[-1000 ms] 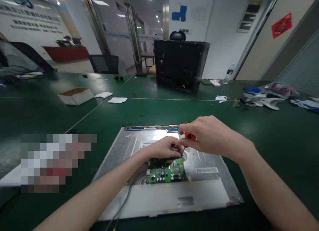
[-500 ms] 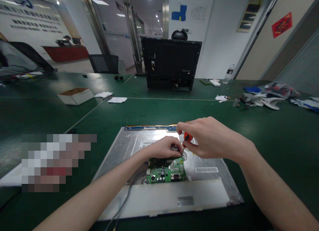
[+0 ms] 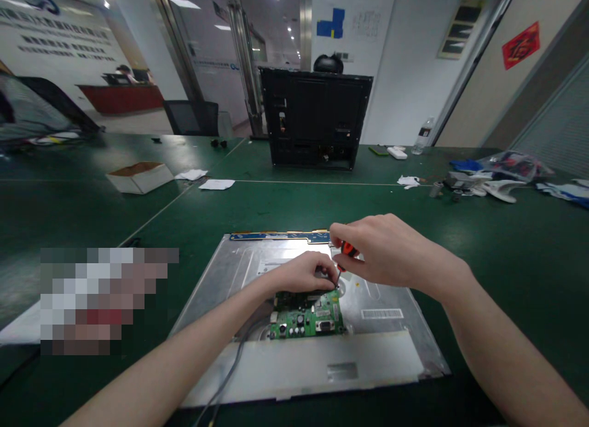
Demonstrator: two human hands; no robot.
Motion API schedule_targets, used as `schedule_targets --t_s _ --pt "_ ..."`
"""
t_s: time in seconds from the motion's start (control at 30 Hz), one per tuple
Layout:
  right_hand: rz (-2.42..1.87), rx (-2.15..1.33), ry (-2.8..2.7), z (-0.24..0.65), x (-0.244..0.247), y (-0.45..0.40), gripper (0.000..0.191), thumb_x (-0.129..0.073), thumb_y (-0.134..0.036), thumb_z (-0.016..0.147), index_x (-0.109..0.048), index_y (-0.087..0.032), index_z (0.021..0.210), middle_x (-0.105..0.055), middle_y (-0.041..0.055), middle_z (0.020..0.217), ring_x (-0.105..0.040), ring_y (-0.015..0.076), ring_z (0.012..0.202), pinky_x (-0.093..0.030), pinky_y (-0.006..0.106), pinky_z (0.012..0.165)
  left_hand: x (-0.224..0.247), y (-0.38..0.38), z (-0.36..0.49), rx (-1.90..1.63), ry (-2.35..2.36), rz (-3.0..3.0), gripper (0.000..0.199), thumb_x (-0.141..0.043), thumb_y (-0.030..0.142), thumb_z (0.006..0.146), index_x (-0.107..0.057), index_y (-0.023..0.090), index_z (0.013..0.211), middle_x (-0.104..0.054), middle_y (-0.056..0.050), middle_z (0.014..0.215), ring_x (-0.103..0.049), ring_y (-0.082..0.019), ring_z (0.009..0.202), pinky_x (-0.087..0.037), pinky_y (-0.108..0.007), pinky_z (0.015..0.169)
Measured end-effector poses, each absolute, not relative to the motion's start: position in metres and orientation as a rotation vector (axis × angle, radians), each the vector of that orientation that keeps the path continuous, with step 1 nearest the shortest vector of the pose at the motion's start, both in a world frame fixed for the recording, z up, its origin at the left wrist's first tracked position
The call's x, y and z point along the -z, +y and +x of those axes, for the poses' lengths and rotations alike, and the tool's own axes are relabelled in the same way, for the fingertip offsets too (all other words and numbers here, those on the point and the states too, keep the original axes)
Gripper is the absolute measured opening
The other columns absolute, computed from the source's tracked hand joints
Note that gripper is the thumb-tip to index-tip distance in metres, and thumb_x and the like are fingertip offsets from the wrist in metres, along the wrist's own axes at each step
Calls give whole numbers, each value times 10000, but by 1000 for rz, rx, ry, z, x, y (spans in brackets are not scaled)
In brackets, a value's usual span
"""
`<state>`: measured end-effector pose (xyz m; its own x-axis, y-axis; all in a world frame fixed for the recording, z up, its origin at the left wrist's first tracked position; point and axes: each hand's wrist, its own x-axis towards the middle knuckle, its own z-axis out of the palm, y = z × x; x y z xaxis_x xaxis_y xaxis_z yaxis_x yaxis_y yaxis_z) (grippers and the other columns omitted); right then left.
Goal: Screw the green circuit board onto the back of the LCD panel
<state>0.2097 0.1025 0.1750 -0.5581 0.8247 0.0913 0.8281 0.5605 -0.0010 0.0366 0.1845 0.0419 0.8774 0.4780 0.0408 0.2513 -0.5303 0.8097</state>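
Observation:
A flat silver display panel (image 3: 285,365) lies back-up on the table, with a green circuit board (image 3: 306,319) on its middle. My right hand (image 3: 386,249) is closed around the red-and-black handle of a screwdriver (image 3: 348,249). The screwdriver's shaft points down at the board's upper right corner. My left hand (image 3: 306,272) rests over the board's top edge, its fingers curled together beside the screwdriver tip. What those fingers pinch, if anything, is hidden. A blue circuit strip (image 3: 276,237) runs along the panel's far edge.
Beyond the panel stands a black monitor housing (image 3: 317,117). An open cardboard box (image 3: 140,178) and papers (image 3: 216,184) lie at the far left. To the right are a water bottle (image 3: 423,137) and a bagged pile (image 3: 510,166). Grey cables (image 3: 230,372) cross the panel's front left.
My right hand has turned slightly at the screwdriver, its fingers shifting a little to the right and the handle tilting. My left hand and the board stay in place.

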Motion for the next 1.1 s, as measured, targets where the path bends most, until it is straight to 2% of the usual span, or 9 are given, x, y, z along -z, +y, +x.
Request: schedule_targets --t_s 0.2,0.4,0.57,0.87,1.1 --pt "-1312 -17 -2746 210 -178 97 111 -530 -196 865 -550 -197 975 -681 19 862 -540 138 645 -261 262 529 -37 186 36 -334 541 2152 68 -668 121 735 -709 160 772 -674 6 740 -597 -161 715 -438 -253 689" --pt "-1412 42 -2714 211 -177 100 160 -570 -360 922 -624 -223 983 -684 9 748 -568 155 627 -256 265 529 -41 185 36 -329 523 2149 68 -663 125 730 -702 166 767 -679 7 746 -616 -167 733 -446 -243 681" --pt "-1464 101 -2708 210 -175 104 151 -534 -323 941 -645 -227 909 -659 1 686 -536 141 579 -236 263 519 -43 184 35 -325 519 2157 93 -667 134 736 -715 166 809 -696 -4 791 -625 -169 748 -459 -246 689" --pt "-1347 1 -2735 210 -177 98 139 -531 -219 874 -575 -201 1005 -696 12 851 -572 150 655 -272 265 529 -41 185 36 -329 538 2162 72 -680 118 724 -719 164 763 -688 7 742 -613 -166 721 -455 -253 704" --pt "-1478 114 -2707 211 -175 104 184 -556 -385 931 -644 -227 961 -696 12 745 -579 162 613 -246 272 515 -43 184 36 -316 514 2156 86 -662 123 736 -717 166 788 -700 -1 777 -634 -173 752 -463 -247 698"
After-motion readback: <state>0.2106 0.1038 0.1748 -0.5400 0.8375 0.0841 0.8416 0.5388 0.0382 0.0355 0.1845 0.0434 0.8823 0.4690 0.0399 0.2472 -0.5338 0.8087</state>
